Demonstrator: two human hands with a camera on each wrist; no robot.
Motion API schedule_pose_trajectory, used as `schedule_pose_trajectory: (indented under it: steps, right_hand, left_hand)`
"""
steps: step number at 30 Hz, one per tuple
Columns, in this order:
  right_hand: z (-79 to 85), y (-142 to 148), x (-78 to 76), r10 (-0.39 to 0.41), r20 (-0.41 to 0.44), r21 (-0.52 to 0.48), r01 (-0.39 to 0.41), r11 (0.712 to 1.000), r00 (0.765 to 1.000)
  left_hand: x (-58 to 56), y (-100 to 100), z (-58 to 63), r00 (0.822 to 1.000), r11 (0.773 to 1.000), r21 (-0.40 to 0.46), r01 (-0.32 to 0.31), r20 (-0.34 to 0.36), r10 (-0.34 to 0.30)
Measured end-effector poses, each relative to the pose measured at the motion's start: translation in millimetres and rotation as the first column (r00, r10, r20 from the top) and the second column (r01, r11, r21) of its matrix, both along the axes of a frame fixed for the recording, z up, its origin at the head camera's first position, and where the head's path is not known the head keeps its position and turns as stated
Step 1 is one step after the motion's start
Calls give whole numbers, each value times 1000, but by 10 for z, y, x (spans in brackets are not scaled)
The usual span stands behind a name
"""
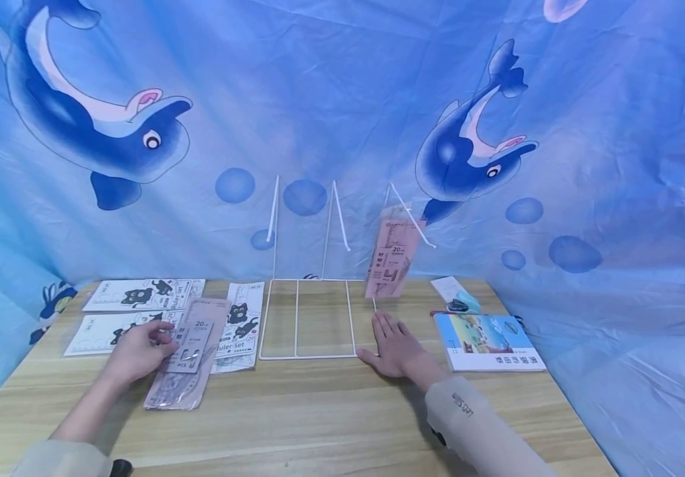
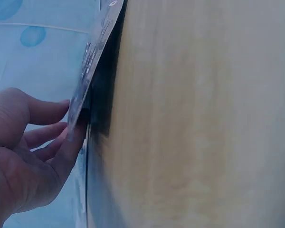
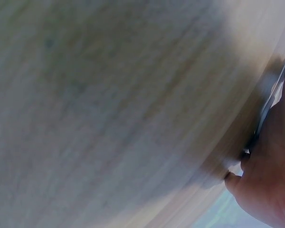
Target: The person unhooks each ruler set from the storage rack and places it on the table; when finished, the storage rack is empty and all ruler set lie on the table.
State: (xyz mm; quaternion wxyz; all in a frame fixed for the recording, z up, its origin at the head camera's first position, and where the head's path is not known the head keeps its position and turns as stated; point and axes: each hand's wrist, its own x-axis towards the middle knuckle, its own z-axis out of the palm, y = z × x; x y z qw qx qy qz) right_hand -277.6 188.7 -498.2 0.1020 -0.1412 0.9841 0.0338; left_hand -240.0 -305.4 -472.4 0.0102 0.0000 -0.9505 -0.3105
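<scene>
My left hand (image 1: pixel 140 352) pinches the left edge of a flat pink ruler-set packet (image 1: pixel 178 389), which lies tilted over white ruler packets. In the left wrist view, thumb and fingers sit on either side of the packet (image 2: pixel 92 59), its edge raised from the wood. Fingers spread, my right hand (image 1: pixel 399 351) rests on the right front corner of a white wire rack (image 1: pixel 318 358). A similar pink packet (image 1: pixel 395 258) hangs from the rack's right hook. The right wrist view shows only part of the right hand (image 3: pixel 270 175) against a dark edge.
Three white cat-print ruler packets (image 1: pixel 240 318) lie at the left of the table (image 1: pixel 295 424). At right are a picture book (image 1: pixel 491 344) and a small packet (image 1: pixel 458 295). The rack's middle and left prongs carry nothing. A blue dolphin curtain (image 1: pixel 342 119) hangs behind.
</scene>
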Motion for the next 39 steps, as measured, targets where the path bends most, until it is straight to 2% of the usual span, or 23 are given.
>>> schedule_pose_trajectory:
  steps: [5, 8, 12, 15, 17, 20, 25, 28, 29, 33, 35, 39]
  right_hand:
    - [15, 10, 3, 0, 4, 1, 0, 1000, 1000]
    - [25, 19, 2, -3, 9, 4, 3, 1000, 1000]
    - [47, 31, -4, 6, -2, -2, -6, 1000, 1000]
    - [65, 42, -12, 11, -13, -6, -11, 1000, 1000]
    - [73, 50, -19, 8, -13, -1, -8, 1000, 1000]
    - [80, 58, -24, 7, -15, 5, -7, 1000, 1000]
    - [77, 48, -17, 5, -11, -11, -5, 1000, 1000]
    - [66, 22, -4, 5, -7, -13, -5, 1000, 1000]
    - [58, 15, -2, 7, -10, -14, -7, 1000, 1000]
    - [44, -1, 7, 15, -29, -11, -15, 1000, 999]
    - [62, -7, 16, 23, -31, -8, -23, 1000, 999]
    - [135, -36, 54, 26, -8, 5, -26, 1000, 1000]
  left_hand:
    - [-40, -1, 137, 998, 998, -36, 44, 50, -42]
    - [-78, 18, 239, 994, 992, -91, 89, 72, -83]
    - [-190, 151, 436, 980, 963, -191, 188, 107, -170]
    - [-322, 400, 614, 959, 929, -242, 281, 106, -263]
    - [-415, 644, 725, 939, 909, -236, 344, 89, -333]
    - [-539, 1089, 854, 896, 864, -247, 439, 45, -442]
    - [-686, 1886, 925, 829, 817, -178, 548, -11, -559]
    - [-758, 2282, 929, 813, 814, -95, 572, -68, -579]
    - [-786, 2396, 934, 813, 817, -50, 575, -83, -577]
    - [-903, 2770, 941, 831, 826, 123, 550, -171, -529]
    - [-942, 2924, 925, 835, 813, 209, 544, -228, -500]
    - [-966, 3177, 857, 830, 770, 327, 548, -331, -450]
